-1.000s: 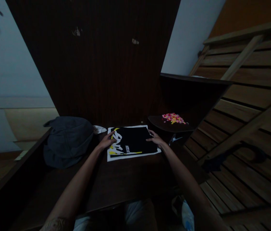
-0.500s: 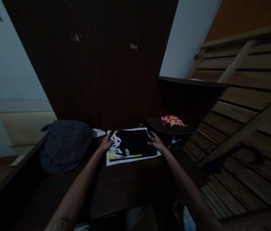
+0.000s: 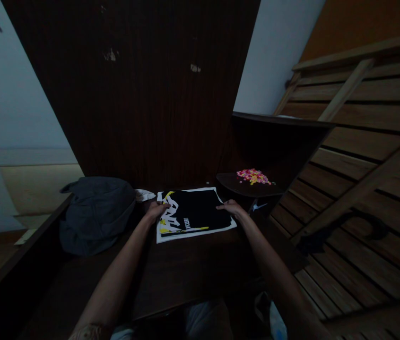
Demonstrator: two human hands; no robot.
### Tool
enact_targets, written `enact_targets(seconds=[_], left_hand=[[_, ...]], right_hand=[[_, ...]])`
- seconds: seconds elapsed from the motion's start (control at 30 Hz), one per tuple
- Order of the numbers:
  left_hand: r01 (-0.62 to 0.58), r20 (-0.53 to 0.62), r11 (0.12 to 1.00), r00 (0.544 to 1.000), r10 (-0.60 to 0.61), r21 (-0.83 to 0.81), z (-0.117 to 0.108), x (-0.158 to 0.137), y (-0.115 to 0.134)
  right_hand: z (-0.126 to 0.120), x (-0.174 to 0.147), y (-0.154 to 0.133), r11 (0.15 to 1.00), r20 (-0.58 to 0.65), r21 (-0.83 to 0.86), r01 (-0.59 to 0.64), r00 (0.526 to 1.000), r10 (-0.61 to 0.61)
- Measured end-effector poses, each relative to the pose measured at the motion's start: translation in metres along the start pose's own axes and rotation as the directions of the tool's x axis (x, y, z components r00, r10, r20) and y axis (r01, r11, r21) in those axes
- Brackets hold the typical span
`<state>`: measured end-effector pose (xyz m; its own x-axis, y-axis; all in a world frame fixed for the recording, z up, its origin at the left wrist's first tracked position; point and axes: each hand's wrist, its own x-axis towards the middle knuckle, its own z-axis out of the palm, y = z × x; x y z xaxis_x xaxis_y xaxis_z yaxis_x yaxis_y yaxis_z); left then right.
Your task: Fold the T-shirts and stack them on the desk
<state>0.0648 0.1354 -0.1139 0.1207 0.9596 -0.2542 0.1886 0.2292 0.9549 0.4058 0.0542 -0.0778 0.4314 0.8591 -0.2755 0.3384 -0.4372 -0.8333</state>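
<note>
A folded black T-shirt [image 3: 202, 208] with white lettering and yellow patches lies flat on the dark desk [image 3: 182, 274]. Beneath it, a white folded cloth [image 3: 200, 234] shows as a border around the black fabric. My left hand [image 3: 155, 210] grips the left edge, its thumb on top over the white print. At the opposite edge, my right hand [image 3: 231, 208] has its thumb on the black cloth. The other fingers of both hands are mostly hidden beside or under the edges, so I cannot tell how many layers they hold.
A dark grey cap-like cloth item or bag [image 3: 97, 215] sits at the left, with a crumpled white piece [image 3: 145, 195] beside it. Pink and yellow small pieces [image 3: 254, 176] are heaped on a corner shelf [image 3: 228, 182]. Wooden slats [image 3: 363, 165] rise at the right.
The fingers of both hands have drawn in from lying along the side edges to a grip with thumbs on top. The folded T-shirt stays in nearly the same place.
</note>
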Motion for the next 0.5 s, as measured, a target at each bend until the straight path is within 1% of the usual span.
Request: enact_targets(seconds=[0.1,0.2,0.37,0.5], left_hand=[[0.030,0.058,0.998,0.998,-0.027,-0.051,0.001,-0.013,0.002],[0.045,0.083,0.994,0.996,-0.037,-0.099,0.001,-0.023,0.005],[0.122,0.131,0.962,0.987,-0.092,-0.245,0.004,-0.035,0.012],[0.122,0.146,0.929,0.986,-0.074,-0.349,0.005,-0.040,0.011]], right_hand=[[-0.001,-0.004,-0.007,0.997,0.071,0.050,-0.054,0.996,0.050],[0.002,-0.008,-0.010,0.992,0.149,0.112,-0.057,0.988,0.040],[0.010,-0.010,-0.013,0.987,0.148,0.159,-0.013,0.989,-0.010],[0.012,-0.006,-0.014,0.977,0.147,0.214,-0.010,0.989,-0.022]])
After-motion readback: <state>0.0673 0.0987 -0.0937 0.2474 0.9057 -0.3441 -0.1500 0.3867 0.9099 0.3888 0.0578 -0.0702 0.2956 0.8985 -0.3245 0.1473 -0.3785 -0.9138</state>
